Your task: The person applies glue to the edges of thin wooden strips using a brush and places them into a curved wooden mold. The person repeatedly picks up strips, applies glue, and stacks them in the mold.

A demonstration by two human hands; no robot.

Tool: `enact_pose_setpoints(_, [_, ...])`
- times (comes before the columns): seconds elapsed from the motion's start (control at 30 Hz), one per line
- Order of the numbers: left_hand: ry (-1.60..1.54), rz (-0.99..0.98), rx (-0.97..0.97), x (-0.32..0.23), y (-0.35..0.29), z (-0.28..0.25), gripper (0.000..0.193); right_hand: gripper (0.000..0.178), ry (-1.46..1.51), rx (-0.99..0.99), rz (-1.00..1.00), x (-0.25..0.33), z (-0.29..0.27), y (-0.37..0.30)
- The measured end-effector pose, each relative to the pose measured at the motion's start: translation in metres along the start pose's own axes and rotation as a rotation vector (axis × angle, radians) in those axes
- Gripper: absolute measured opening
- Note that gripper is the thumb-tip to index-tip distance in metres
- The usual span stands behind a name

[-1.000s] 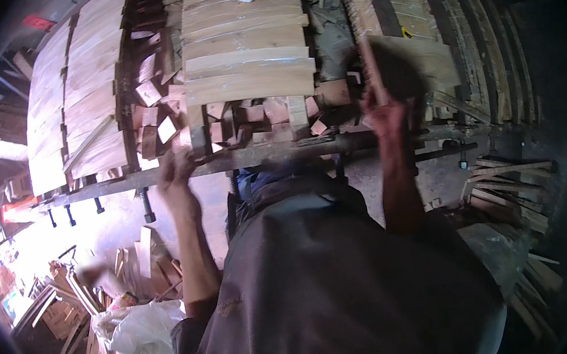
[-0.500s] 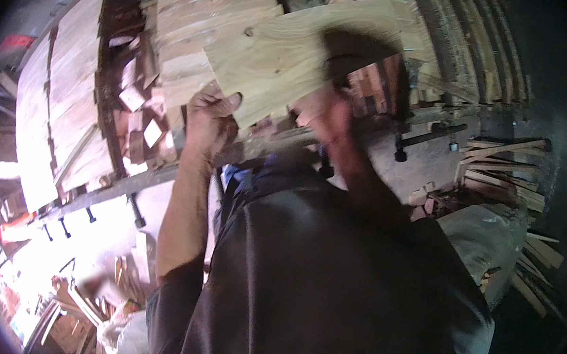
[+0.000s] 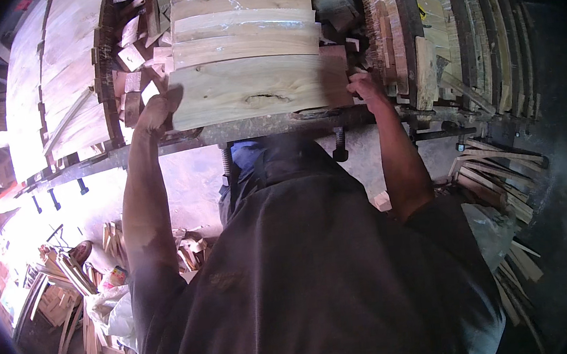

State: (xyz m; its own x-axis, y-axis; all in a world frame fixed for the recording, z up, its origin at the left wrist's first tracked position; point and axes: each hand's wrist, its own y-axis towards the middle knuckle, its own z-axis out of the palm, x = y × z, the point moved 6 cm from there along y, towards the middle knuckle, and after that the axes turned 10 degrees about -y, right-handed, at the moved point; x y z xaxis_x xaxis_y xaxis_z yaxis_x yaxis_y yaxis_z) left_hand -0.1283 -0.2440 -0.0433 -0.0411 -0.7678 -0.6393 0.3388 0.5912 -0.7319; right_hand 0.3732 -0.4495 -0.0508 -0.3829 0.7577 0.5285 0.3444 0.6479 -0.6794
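One wide board [image 3: 258, 87] lies nearest the body in the row of pale boards [image 3: 244, 20], the left hand [image 3: 156, 112] gripping one end, the right hand [image 3: 366, 89] at the other, its grip unclear. Placing seems in hand; next calls for squaring edges.
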Motion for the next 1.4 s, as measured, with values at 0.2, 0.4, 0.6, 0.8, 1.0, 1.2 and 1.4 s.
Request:
enact_pose_setpoints(0.2, [0.114,-0.013,-0.007,0.004,0.007,0.013,0.054,0.016,0.075,-0.098,-0.028,-0.021,0.000,0.006])
enact_pose_setpoints(0.4, [-0.210,0.036,0.094,0.027,0.034,-0.002,0.052,0.036,0.315,-0.193,-0.035,-0.024,0.014,-0.015])
enact_pose_setpoints(0.6, [0.088,0.175,-0.098,0.008,0.029,0.001,0.048,0.041,0.329,-0.290,0.007,-0.018,0.015,-0.033])
enact_pose_setpoints(0.8, [0.865,0.236,-0.178,-0.002,0.050,-0.008,0.031,0.035,0.355,-0.348,0.032,-0.026,0.023,-0.027])
enact_pose_setpoints(1.0, [1.018,0.151,-0.140,-0.007,0.043,-0.015,0.044,0.034,0.346,-0.319,-0.017,-0.030,0.022,-0.020])
enact_pose_setpoints(1.2, [0.634,0.128,-0.237,-0.027,0.017,-0.004,0.045,0.036,0.397,-0.355,-0.096,0.007,0.005,-0.054])
enact_pose_setpoints(1.4, [-0.116,0.354,-0.343,-0.053,-0.098,-0.003,0.022,0.043,0.938,-0.287,-0.323,0.080,0.010,-0.100])
